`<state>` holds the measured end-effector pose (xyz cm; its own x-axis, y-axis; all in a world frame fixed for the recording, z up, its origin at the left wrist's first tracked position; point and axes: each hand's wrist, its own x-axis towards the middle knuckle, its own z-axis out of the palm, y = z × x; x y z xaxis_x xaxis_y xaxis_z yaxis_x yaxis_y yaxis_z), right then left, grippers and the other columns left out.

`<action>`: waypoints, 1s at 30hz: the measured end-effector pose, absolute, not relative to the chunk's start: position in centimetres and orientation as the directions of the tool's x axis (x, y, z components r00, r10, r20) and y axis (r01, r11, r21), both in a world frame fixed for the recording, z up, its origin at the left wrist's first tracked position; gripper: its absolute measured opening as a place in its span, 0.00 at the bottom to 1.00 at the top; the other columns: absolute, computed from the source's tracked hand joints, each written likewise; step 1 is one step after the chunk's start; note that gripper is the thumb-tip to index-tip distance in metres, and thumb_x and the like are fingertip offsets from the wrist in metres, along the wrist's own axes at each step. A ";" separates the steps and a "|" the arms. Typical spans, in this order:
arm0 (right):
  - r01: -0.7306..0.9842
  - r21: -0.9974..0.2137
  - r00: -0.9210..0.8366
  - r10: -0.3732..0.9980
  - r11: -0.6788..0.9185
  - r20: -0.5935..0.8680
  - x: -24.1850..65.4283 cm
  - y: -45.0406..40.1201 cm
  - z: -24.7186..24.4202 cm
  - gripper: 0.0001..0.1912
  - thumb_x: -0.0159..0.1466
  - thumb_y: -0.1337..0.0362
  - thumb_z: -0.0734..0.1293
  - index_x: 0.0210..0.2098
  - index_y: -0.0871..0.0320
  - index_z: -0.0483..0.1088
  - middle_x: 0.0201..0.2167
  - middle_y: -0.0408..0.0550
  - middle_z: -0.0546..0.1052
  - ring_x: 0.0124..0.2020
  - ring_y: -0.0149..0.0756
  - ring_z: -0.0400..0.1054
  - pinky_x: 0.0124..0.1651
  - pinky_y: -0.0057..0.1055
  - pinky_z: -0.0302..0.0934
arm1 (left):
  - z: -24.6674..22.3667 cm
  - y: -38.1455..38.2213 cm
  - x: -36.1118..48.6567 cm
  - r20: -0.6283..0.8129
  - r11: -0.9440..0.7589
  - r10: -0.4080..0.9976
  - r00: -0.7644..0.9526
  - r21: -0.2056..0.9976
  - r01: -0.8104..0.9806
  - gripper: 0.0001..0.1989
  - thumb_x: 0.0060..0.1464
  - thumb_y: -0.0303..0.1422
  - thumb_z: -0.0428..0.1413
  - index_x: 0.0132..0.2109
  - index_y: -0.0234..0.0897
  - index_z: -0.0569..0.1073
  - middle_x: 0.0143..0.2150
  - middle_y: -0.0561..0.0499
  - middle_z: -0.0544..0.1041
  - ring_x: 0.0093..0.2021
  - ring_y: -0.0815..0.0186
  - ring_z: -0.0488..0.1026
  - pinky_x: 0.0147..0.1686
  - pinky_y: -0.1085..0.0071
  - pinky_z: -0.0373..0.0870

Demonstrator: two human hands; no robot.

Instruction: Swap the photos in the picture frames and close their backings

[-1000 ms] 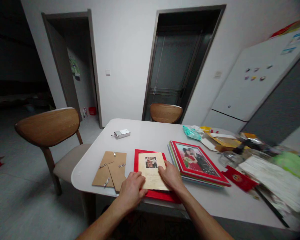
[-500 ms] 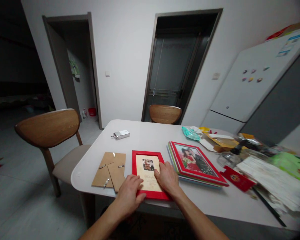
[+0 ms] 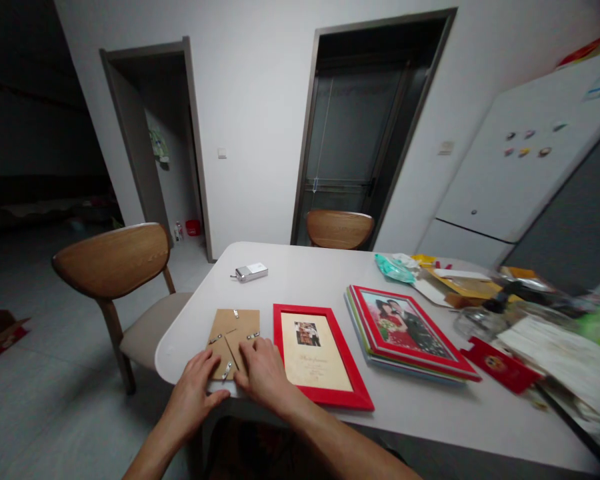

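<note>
Fingers (image 3: 207,362) at a brown backing board (image 3: 237,321)

Left hand (image 3: 193,385) sits at the board's lower left, thumb apart from the fingers; right hand (image 3: 265,370) curls its fingers over the right edge, thumb lower down. Whether either is closed on the board, I cannot tell. The board lies near the tabletop's (image 3: 313,275) front edge, small metal clips (image 3: 236,313) along its sides.

Just right of it lies a red frame (image 3: 335,397) showing a cream sheet (image 3: 313,363) with a small photo. Farther right is a stack of frames (image 3: 410,328), then a red envelope (image 3: 503,365). Beyond the board lies a silver device (image 3: 251,271); a wooden chair (image 3: 115,260) stands left.
</note>
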<state>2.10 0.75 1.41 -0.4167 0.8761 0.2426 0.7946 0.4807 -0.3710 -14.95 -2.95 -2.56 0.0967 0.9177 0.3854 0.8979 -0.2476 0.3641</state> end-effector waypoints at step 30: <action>0.883 -0.290 -0.280 0.910 0.369 0.306 17.4 1.1 0.8 0.14 0.53 0.63 0.60 0.38 0.55 0.70 0.34 0.49 0.68 0.37 0.37 0.60 0.41 0.33 0.53 | 0.7 -1.4 -1.1 0.296 -0.516 0.855 0.425 0.410 0.753 0.19 0.44 0.35 0.56 0.44 0.34 0.67 0.50 0.41 0.68 0.52 0.56 0.61 0.52 0.55 0.55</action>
